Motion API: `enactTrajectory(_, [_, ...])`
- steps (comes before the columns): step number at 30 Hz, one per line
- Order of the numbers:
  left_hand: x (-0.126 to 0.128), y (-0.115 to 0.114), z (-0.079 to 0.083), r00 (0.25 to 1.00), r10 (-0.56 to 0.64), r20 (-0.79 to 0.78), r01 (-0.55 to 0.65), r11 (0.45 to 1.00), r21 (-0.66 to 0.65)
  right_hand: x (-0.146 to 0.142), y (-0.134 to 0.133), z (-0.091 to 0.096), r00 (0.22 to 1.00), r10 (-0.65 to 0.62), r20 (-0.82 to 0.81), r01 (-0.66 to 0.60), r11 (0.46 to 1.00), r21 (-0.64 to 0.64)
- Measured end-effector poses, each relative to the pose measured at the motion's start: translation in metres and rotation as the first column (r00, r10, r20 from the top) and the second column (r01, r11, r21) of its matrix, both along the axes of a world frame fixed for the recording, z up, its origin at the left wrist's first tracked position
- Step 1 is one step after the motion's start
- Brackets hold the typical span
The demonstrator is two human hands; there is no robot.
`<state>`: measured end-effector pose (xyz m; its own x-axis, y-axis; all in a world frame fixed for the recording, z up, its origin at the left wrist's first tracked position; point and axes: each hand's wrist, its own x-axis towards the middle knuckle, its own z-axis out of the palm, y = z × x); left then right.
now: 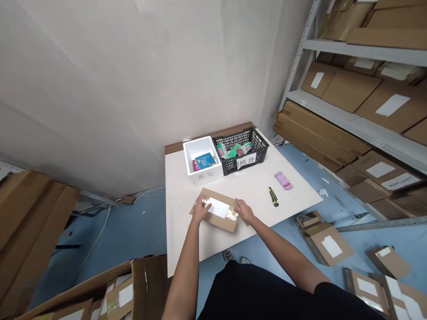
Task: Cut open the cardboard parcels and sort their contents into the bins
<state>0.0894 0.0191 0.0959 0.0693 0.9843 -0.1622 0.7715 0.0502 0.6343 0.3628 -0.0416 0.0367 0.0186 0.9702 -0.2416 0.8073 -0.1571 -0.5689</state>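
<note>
A small brown cardboard box (216,221) lies near the front of the white table, with a white label (218,207) and shiny clear tape on its top. My left hand (200,209) grips its left end, the thumb reaching over the label's edge. At the opposite end, my right hand (244,210) has its fingers closed on the box's right edge. To the right rests a black and yellow utility knife (273,196). Beyond it is a pinkish-purple item (283,180), blurred so its kind does not show.
At the table's back stand a white foam box (206,176) holding blue and pink packages and a black plastic crate (230,166) with green packages. Shelving (362,120) stacked with cartons rises at right. Parcels (330,244) lie on the blue floor; a large open carton (147,284) stands front left.
</note>
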Motion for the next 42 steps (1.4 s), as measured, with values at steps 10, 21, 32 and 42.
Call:
enactTrajectory(10, [0.008, -0.043, -0.054, 0.941, -0.039, -0.337, -0.014, 0.988, -0.152, -0.009, -0.013, -0.017, 0.994, 0.025, 0.106, -0.028, 0.999, 0.022])
enactTrajectory(21, [0.012, 0.035, -0.046, 0.789, -0.447, -0.422, 0.369, 0.893, -0.256, 0.084, 0.014, 0.015, 0.984, -0.123, 0.13, 0.105, 0.985, 0.138])
enactTrajectory(32, [0.068, 0.076, -0.029, 0.717, -0.466, -0.519, 0.322, 0.881, -0.345, 0.217, 0.011, -0.056, 0.912, -0.373, 0.168, 0.399, 0.903, -0.16])
enactTrajectory(42, [0.094, 0.072, -0.028, 0.772, -0.407, -0.488, 0.151, 0.863, -0.482, 0.269, 0.024, -0.11, 0.886, -0.455, 0.087, 0.454, 0.817, -0.356])
